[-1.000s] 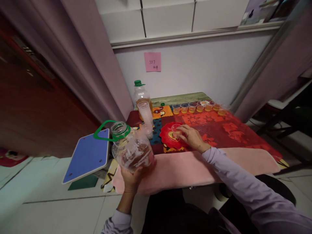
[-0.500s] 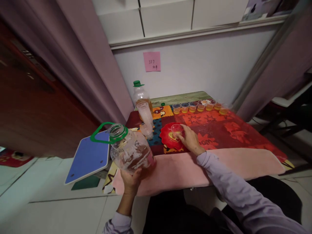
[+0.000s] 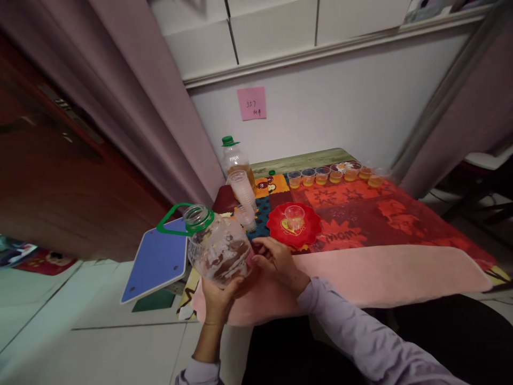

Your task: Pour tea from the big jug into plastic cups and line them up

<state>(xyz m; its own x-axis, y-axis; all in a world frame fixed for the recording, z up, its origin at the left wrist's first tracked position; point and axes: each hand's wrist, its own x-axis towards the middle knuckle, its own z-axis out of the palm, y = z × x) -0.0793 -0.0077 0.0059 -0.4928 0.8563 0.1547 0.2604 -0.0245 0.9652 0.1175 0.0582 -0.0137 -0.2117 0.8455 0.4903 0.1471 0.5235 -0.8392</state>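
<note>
The left hand [image 3: 218,297] grips the tilted jug [image 3: 218,251] from below; the right hand [image 3: 276,262], fingers spread, touches it. Liquid may spill onto the counter [image 3: 360,272].

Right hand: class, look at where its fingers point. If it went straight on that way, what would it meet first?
The right hand points leftward at the big clear jug held by the left hand. It would probably meet the jug's side first; its fingertips look almost on it already, though depth is unclear.

Green-handled clear jug [image 3: 218,251], red plate [image 3: 294,231], perhaps amber liquid
</note>
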